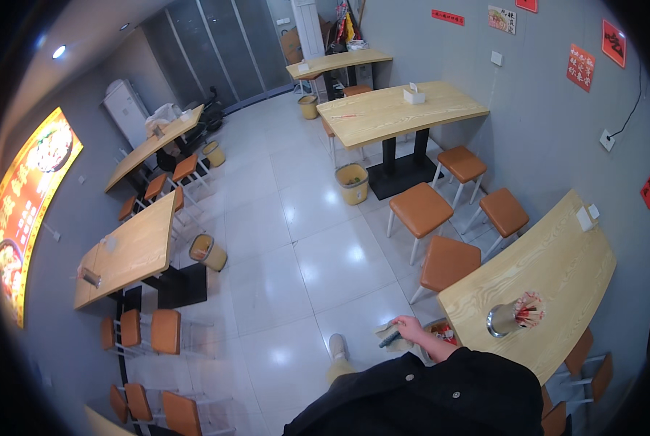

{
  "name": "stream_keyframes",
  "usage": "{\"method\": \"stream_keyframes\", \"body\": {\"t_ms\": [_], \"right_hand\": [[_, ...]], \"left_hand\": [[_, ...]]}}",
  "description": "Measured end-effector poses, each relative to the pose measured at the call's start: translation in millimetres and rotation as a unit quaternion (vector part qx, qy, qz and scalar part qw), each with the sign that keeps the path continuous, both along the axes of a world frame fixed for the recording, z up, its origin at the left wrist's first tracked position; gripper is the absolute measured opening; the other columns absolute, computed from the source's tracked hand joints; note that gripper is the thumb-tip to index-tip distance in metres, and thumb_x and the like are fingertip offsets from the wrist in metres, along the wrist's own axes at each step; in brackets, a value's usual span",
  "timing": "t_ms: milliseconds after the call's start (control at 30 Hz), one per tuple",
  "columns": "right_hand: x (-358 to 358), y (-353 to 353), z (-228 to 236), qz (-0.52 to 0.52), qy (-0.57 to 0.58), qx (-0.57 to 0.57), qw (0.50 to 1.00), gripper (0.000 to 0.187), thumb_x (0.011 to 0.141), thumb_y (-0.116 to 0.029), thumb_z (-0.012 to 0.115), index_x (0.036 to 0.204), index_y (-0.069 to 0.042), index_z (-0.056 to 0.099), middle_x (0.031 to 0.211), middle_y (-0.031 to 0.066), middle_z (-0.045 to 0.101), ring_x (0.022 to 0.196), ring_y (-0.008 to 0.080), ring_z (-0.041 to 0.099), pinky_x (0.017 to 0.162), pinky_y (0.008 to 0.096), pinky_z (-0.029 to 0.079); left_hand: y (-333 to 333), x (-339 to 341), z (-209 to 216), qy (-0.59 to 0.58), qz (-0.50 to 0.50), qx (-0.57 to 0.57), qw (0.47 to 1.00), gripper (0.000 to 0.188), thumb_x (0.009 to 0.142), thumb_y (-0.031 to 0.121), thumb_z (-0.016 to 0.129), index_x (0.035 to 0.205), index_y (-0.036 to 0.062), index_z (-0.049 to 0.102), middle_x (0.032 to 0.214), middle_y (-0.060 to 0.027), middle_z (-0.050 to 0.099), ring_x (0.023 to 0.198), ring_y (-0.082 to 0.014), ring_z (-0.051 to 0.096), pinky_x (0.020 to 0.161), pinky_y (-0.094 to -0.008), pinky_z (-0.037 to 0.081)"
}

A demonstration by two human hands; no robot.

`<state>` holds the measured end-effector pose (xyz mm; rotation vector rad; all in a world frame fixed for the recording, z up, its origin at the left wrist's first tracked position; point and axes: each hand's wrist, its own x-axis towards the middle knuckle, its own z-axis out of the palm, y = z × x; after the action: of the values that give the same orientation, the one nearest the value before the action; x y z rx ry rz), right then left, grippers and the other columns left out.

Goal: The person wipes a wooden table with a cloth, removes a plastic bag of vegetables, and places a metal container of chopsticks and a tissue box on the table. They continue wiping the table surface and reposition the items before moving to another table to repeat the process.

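Observation:
My right hand (412,330) is low in front of me, left of the near table, with its fingers closed. It grips a crumpled cloth (389,338), beige with a dark grey-green part. Just beside my wrist, by the table's edge, is a bin (432,325) with red and white litter in it, partly hidden by my forearm. The near wooden table (499,272) bears a metal cylinder (501,320) full of chopsticks with red-and-white ends. My left hand does not show.
Brown stools (448,263) stand beyond the near table. Further off are another table (405,112) and a bin (352,183). Along the left wall run more tables (132,243), stools (165,332) and a bin (209,252). A tiled floor (296,240) lies between the rows.

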<state>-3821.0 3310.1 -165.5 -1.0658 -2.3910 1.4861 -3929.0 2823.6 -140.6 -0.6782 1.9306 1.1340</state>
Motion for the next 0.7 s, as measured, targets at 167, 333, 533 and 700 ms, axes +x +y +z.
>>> {"method": "stream_keyframes", "body": {"t_ms": [167,333,533,700], "right_hand": [[-102,44,6,-0.051,-0.077,-0.019,0.996,0.02,0.083,-0.01,0.059,0.099,-0.009,0.071,0.089,0.011,0.07,0.083,0.0195,0.065,0.076,0.0324,0.05],[-200,123,39,-0.156,-0.044,-0.059,0.985,0.025,0.084,-0.005,0.054,0.104,-0.006,0.069,0.094,0.0108,0.069,0.086,0.0178,0.064,0.079,0.0313,0.05],[-250,222,63,-0.327,0.088,-0.159,0.927,0.026,0.084,0.0,0.05,0.104,-0.002,0.066,0.093,0.0096,0.067,0.085,0.0175,0.063,0.076,0.0286,0.05],[-307,348,65,-0.411,0.138,-0.157,0.887,0.022,0.085,-0.002,0.05,0.1,-0.002,0.066,0.089,0.0065,0.065,0.078,0.014,0.06,0.07,0.0272,0.048]], "left_hand": [[16,-153,-18,-0.032,-0.023,-0.002,0.999,0.019,0.086,0.015,0.047,0.097,0.0016,0.055,0.075,-0.0098,0.058,0.053,-0.0191,0.054,0.041,-0.0306,0.042],[59,-338,-46,-0.006,-0.008,0.026,1.0,0.019,0.086,0.014,0.046,0.098,0.0018,0.054,0.077,-0.0108,0.059,0.053,-0.0202,0.055,0.041,-0.0311,0.043],[224,-548,-54,0.106,-0.106,0.017,0.988,0.019,0.086,0.015,0.049,0.096,0.0015,0.057,0.079,-0.0103,0.061,0.054,-0.0168,0.055,0.042,-0.0277,0.043],[403,-610,-37,0.105,-0.161,0.079,0.978,0.03,0.091,0.023,0.053,0.116,0.0068,0.055,0.095,-0.0081,0.063,0.074,-0.0182,0.061,0.062,-0.0328,0.05]]}}
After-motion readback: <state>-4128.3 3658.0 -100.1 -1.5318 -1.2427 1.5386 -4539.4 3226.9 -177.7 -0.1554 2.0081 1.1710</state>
